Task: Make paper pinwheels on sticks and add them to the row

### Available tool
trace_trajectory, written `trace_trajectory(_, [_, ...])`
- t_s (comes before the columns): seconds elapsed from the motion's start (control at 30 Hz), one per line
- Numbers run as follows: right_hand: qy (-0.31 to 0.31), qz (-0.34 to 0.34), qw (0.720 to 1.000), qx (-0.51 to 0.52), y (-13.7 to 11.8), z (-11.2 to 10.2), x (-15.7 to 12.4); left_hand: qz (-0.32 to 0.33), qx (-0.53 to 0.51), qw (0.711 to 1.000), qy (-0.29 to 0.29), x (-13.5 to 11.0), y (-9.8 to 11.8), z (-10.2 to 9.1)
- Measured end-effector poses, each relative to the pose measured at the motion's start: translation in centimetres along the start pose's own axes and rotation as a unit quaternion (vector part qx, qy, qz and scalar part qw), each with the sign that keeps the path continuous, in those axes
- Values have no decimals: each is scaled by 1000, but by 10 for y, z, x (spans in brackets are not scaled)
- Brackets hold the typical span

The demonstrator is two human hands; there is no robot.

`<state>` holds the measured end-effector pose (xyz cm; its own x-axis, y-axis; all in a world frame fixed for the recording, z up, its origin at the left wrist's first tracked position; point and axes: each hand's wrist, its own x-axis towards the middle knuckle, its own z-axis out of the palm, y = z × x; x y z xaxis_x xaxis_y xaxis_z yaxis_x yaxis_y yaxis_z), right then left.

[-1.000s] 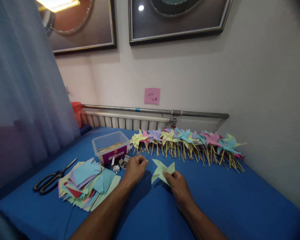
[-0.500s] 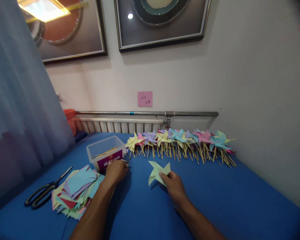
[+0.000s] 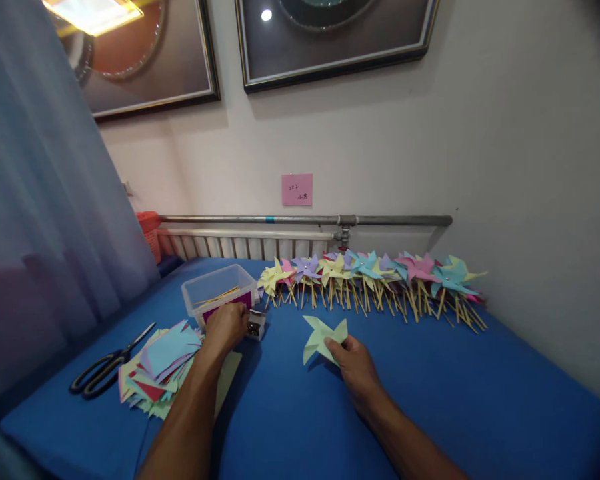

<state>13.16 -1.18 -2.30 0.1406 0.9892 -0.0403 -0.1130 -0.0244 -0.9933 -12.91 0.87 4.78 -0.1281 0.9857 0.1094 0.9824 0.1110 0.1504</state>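
Observation:
Between the thumb and fingers of my right hand [image 3: 357, 370] is a pale green paper pinwheel [image 3: 323, 339], its blades folded in to the middle. My left hand [image 3: 226, 327] is closed, fingers drawn together, just left of a small white box [image 3: 257, 325] with small dark metal pieces inside. Whatever its fingertips hold is hidden. Behind that hand stands a clear plastic tub [image 3: 219, 283] with a purple label and a few thin sticks [image 3: 225, 295]. Cut sheets of coloured paper [image 3: 167, 353] lie piled left of my left forearm.
Black-handled scissors [image 3: 107, 367] lie left of the paper pile. A long row of finished pinwheels on sticks [image 3: 365, 273] lines the back of the blue table [image 3: 300, 420]. A red basket [image 3: 150, 233] stands at the far left, by a curtain [image 3: 55, 200]. Pipes [image 3: 395, 221] run along the wall.
My left hand has drawn back slightly to the left, and the small white box beside it now shows its contents. The pinwheel stays in my right hand. The view has tilted down a little.

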Motion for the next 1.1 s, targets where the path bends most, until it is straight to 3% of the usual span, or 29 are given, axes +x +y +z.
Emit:
trace_trajectory(0.17, [-13,-7,1000,-1,5,0,3,24,19,998,-63,-4,5,-4])
trace_trajectory(0.4, [-7,-4,1000,2,15,-2,10,53,66,996,-33,-24,9,-8])
trace_trajectory(0.67, [-12,-7,1000,-15,6,1,3,-40,115,990,-72,-32,-5,10])
trace_trajectory(1.1, [-16,0,1000,-10,-5,3,-6,-33,81,995,-57,-25,-11,26])
